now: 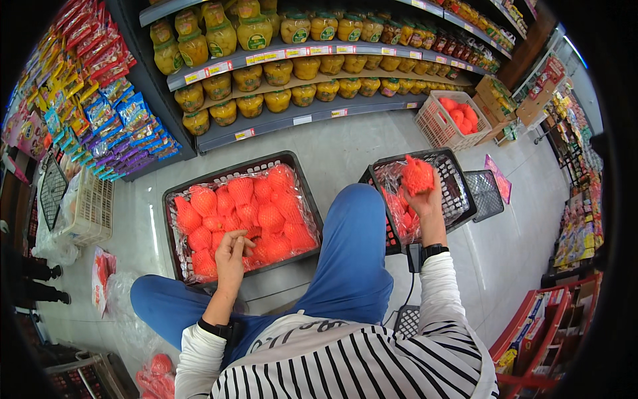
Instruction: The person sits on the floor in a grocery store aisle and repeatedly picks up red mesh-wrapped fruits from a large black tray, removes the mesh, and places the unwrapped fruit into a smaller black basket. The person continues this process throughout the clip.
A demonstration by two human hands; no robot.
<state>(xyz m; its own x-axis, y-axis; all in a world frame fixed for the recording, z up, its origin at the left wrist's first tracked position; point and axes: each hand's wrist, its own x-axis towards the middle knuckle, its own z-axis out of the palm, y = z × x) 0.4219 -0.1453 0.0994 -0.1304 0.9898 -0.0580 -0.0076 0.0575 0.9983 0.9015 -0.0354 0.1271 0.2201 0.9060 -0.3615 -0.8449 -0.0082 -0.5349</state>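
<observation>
My right hand [426, 199] grips a round item in a red foam net sleeve [417, 174], probably a fruit, above the smaller black plastic crate [463, 192]. Clear plastic film lines that crate, and more red-netted items [396, 209] lie in its left part. Over the near edge of the larger black crate [306, 199], my left hand [233, 254] is loosely curled, with nothing visible in its fingers. Many red-netted items [244, 192] fill this crate on a clear plastic liner. What each net wraps is mostly hidden.
Shelves of jarred fruit [304, 95] stand ahead. A beige crate [448, 124] of red-netted items is at the far right. Bagged snacks [119, 124] hang at left near another beige crate [92, 209]. Clear plastic bags [124, 309] lie on the floor [339, 144]; someone's feet [57, 272] show at left.
</observation>
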